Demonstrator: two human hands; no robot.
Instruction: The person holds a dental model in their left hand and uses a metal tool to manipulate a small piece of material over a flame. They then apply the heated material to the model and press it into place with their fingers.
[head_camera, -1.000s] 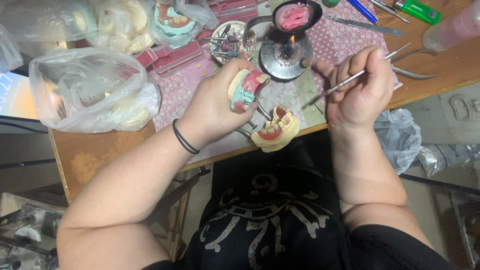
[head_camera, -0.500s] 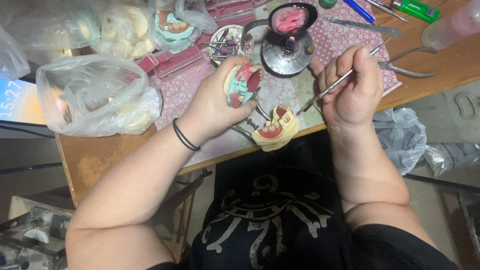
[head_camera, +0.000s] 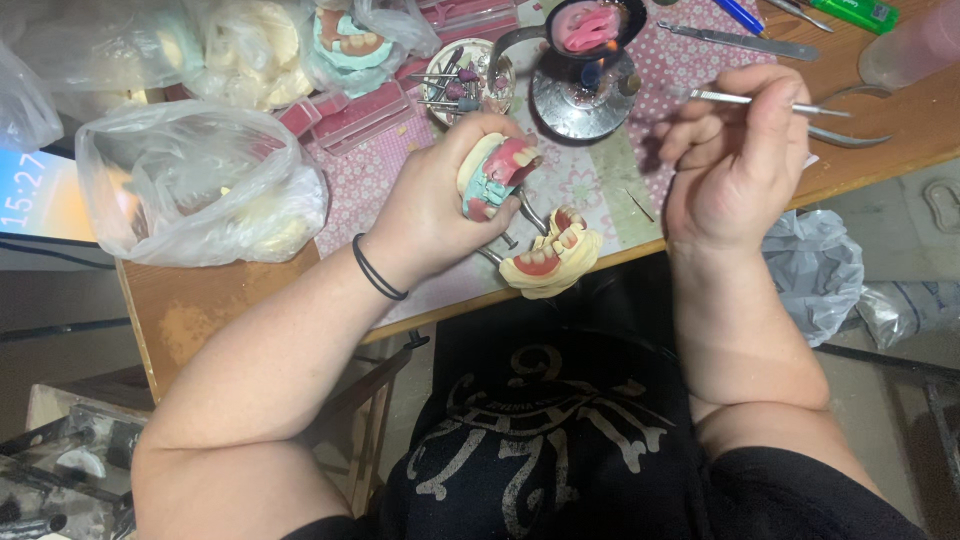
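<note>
Cluttered wooden bench (head_camera: 215, 310) w/ lit burner (head_camera: 585, 85) far. Left hand (head_camera: 440, 205) fisted round dental cast (head_camera: 495, 170); right hand (head_camera: 735, 160) pinches metal wax tool (head_camera: 760, 100). Risk: tip overheats, wax drips.

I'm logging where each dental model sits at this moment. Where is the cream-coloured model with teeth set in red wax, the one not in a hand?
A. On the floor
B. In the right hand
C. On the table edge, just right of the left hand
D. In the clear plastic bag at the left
C: the cream-coloured model lies at the table edge beside the left hand, which grips another model; the right hand holds a thin metal tool.
</note>
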